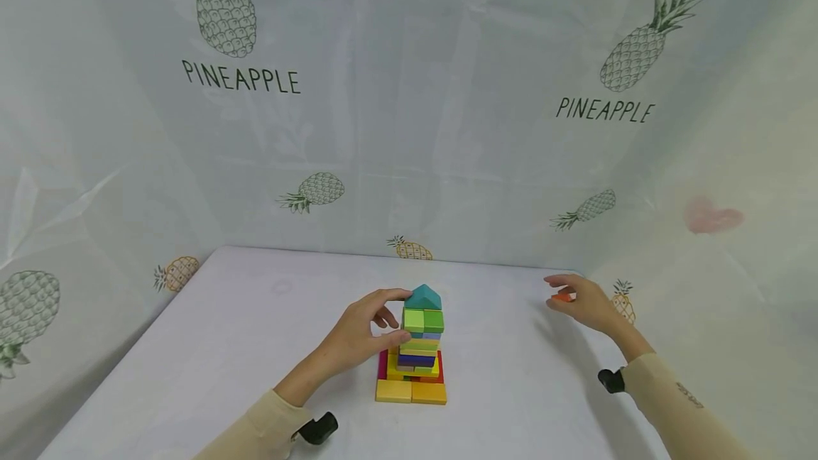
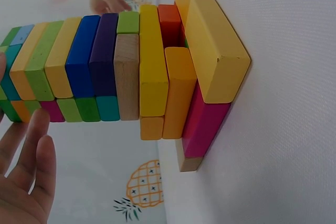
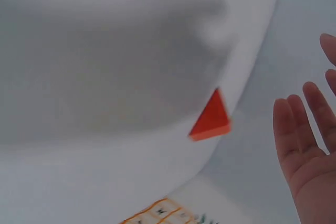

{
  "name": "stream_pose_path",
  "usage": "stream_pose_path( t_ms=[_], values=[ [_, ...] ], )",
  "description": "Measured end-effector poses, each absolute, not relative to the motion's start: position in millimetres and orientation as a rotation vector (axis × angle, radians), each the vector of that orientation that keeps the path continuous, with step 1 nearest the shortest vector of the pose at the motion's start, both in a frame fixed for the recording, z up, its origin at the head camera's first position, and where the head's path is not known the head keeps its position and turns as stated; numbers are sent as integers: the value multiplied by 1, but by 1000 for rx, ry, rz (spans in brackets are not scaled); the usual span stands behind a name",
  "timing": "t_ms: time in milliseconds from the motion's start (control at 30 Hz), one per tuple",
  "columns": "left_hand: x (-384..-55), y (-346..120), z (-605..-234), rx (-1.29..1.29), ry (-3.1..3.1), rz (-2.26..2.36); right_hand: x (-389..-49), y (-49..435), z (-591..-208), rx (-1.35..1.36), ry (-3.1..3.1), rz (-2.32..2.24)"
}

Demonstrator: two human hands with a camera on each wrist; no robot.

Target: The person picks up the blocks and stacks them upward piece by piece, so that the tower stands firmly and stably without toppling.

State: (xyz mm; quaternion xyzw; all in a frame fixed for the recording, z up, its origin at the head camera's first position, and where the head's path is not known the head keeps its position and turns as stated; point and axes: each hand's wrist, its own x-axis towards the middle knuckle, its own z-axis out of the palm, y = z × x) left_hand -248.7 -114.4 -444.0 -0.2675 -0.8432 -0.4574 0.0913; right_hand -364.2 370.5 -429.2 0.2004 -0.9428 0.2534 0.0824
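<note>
A tower of coloured wooden blocks (image 1: 418, 360) stands on the white table, its lowest layers wider than the rest. A teal triangular block (image 1: 424, 297) tops it, above two green blocks (image 1: 423, 321). My left hand (image 1: 358, 332) is at the tower's upper left side, index fingertip right at the triangle and thumb lower down in front. Its other fingers bend loosely beside the stack in the left wrist view. Far to the right, my right hand (image 1: 591, 304) hovers with fingers spread. An orange-red triangular block (image 3: 212, 118) shows apart from its fingers (image 3: 284, 129) in the right wrist view.
The white table (image 1: 255, 318) ends at a pale pineapple-print cloth (image 1: 409, 126) behind and at both sides. Yellow blocks (image 1: 411, 392) lie flat along the tower's front. The right hand is near the table's right edge.
</note>
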Motion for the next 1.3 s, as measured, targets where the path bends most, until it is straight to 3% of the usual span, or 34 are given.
stream_pose_path(
  t_ms=[700, 1300],
  values=[
    [-248, -114, -442, -805, -2498, -1359, -393, 405, -467, 348, -2987, 684],
    [-248, -115, -442, -803, -2511, -1349, -392, 416, -473, 275, -3035, 723]
  ],
)
